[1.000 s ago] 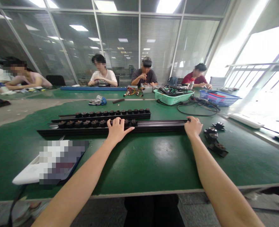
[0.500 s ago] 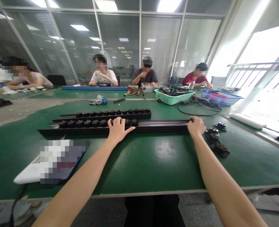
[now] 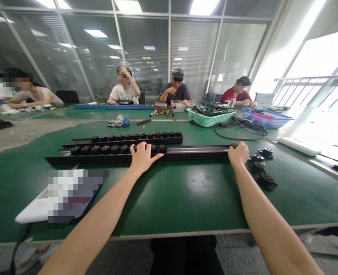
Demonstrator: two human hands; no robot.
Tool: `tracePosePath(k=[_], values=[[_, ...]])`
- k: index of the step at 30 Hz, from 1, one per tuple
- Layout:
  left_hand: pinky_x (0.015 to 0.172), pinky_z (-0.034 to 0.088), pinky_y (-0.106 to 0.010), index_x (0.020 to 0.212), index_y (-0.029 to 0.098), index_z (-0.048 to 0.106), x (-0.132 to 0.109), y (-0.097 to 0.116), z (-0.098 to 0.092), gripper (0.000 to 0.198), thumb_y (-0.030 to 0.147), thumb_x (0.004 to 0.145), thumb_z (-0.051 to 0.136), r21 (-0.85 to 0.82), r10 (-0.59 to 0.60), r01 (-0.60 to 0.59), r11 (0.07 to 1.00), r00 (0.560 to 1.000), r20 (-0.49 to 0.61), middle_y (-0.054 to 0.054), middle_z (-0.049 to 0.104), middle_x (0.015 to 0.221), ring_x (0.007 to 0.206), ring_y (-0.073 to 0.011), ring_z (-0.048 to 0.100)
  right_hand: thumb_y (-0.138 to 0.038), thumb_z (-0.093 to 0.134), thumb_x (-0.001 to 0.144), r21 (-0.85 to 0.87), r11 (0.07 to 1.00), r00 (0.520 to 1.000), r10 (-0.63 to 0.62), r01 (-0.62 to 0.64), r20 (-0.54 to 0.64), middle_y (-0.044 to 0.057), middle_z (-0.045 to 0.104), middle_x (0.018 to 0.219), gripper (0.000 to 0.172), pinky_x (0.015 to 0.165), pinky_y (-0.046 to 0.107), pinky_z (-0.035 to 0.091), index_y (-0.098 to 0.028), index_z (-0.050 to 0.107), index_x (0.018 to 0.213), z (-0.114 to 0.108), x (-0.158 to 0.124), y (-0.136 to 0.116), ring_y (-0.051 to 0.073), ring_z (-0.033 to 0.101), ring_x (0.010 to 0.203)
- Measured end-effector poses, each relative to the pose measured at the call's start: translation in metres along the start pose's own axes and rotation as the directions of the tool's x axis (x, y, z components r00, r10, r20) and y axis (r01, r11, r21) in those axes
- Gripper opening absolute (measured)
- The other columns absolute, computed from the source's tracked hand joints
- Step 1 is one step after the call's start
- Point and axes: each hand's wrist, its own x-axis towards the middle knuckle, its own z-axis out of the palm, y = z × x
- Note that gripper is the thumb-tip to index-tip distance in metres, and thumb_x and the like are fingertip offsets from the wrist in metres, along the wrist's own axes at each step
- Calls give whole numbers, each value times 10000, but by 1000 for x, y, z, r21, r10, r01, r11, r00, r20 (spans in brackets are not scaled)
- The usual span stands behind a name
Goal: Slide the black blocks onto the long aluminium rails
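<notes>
Long black rail (image 3: pixel 197 154) is running under the left hand (image 3: pixel 142 157) and out to the right hand (image 3: pixel 239 153). Just beyond the left hand, a second rail (image 3: pixel 169 140) is lying. Past the right hand, a green basket (image 3: pixel 212 120) is sitting. Both hands are working well apart: the left is spreading over the row of knobs (image 3: pixel 105 150), thumb out; the right is gripping a partly hidden dark piece (image 3: pixel 233 145) at the rail's end. Loose black parts (image 3: pixel 266 180) are lying right of it.
</notes>
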Motion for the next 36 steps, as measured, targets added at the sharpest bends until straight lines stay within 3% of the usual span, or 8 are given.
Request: tracePosePath(k=[5, 11, 23, 28, 31, 33, 36], values=[[1191, 173, -623, 1345, 140, 587, 0, -1, 0, 750, 734, 957, 344, -1, -2, 2, 1000, 1000, 6, -227, 556, 1356, 1322, -371, 468, -270, 556, 865, 34, 997, 997, 71, -70, -24, 201, 618, 1239, 345, 1015, 522, 431, -148, 631, 1178, 4, 1, 3, 347, 561, 1182], [1191, 166, -630, 1346, 131, 587, 1, -1, 0, 757, 735, 955, 348, -12, -6, 6, 1000, 1000, 13, -230, 554, 1357, 1322, -374, 468, -287, 669, 793, 166, 973, 986, 166, -159, -30, 186, 633, 1150, 387, 1010, 489, 464, -133, 640, 1147, 7, 4, 6, 327, 594, 1113], [1192, 163, -623, 1350, 114, 586, 0, -1, 0, 779, 739, 951, 348, -3, -7, 7, 1000, 1000, 14, -236, 544, 1367, 1325, -381, 463, -214, 704, 735, 395, 897, 966, 248, -198, -79, 106, 621, 999, 259, 1029, 457, 467, -160, 651, 983, 19, 17, 19, 276, 604, 1025], [1190, 172, -627, 1354, 111, 583, 0, 0, -1, 778, 736, 951, 354, -1, -6, 6, 1000, 1000, 18, -236, 549, 1361, 1319, -382, 467, -207, 737, 700, 470, 853, 945, 310, -226, -108, 67, 594, 969, 287, 1056, 461, 443, -190, 612, 957, 25, 25, 27, 264, 582, 1038], [1190, 174, -622, 1358, 130, 581, 0, -1, -1, 770, 740, 951, 344, 2, -4, 4, 1000, 1000, 15, -230, 549, 1363, 1318, -376, 467, -188, 777, 641, 528, 813, 927, 356, -246, -117, 24, 555, 927, 404, 1039, 447, 447, -203, 592, 1000, 28, 28, 29, 240, 571, 989], [1190, 173, -622, 1358, 137, 580, 0, -1, 0, 767, 741, 952, 337, 0, -3, 3, 1000, 1000, 18, -227, 550, 1362, 1319, -373, 465, -163, 775, 611, 557, 797, 922, 364, -235, -132, -6, 526, 900, 477, 1013, 435, 457, -215, 585, 1045, 28, 27, 29, 218, 562, 931], [1193, 167, -621, 1357, 131, 580, 0, -1, 0, 766, 737, 953, 343, -6, -6, 6, 1000, 1000, 20, -230, 550, 1361, 1323, -372, 463, -114, 690, 618, 566, 802, 918, 351, -192, -186, -28, 493, 861, 455, 994, 419, 455, -232, 605, 1049, 26, 25, 27, 197, 541, 881]])
